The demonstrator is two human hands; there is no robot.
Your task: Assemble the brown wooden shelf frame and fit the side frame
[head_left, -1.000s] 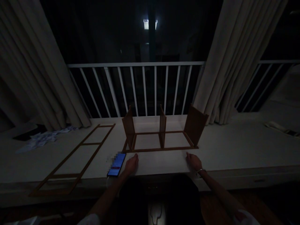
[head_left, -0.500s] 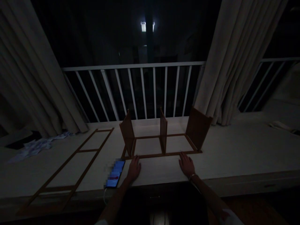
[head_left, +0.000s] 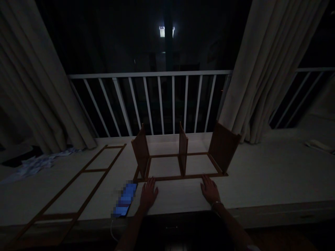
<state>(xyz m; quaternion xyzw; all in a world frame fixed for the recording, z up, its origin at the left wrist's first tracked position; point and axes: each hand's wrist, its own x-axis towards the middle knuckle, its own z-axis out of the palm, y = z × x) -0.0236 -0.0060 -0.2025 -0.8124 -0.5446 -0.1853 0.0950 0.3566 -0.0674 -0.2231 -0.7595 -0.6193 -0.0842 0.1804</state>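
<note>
A brown wooden shelf frame [head_left: 167, 177] lies flat on the pale ledge, with three panels standing up from it: a left panel [head_left: 140, 151], a middle panel [head_left: 183, 149] and a right panel [head_left: 224, 148]. My left hand [head_left: 149, 193] lies flat at the frame's front rail, near its left end, fingers stretched out. Toward the rail's right part, my right hand [head_left: 210, 189] rests the same way, fingertips at the wood, a bracelet on the wrist. Neither hand grips anything. Left of my left hand is a lit phone [head_left: 126, 199] with a white cable.
A second ladder-like wooden frame [head_left: 78, 188] lies at the left, jutting over the ledge's front edge. Crumpled paper or cloth [head_left: 39, 164] is beyond it. A white railing [head_left: 151, 74] and curtains [head_left: 259, 69] stand behind. A pale item [head_left: 318, 146] lies far right.
The view has shifted slightly, so the scene sits a little lower. Both hands stay at the front rail, with the left hand's fingers a little more spread.
</note>
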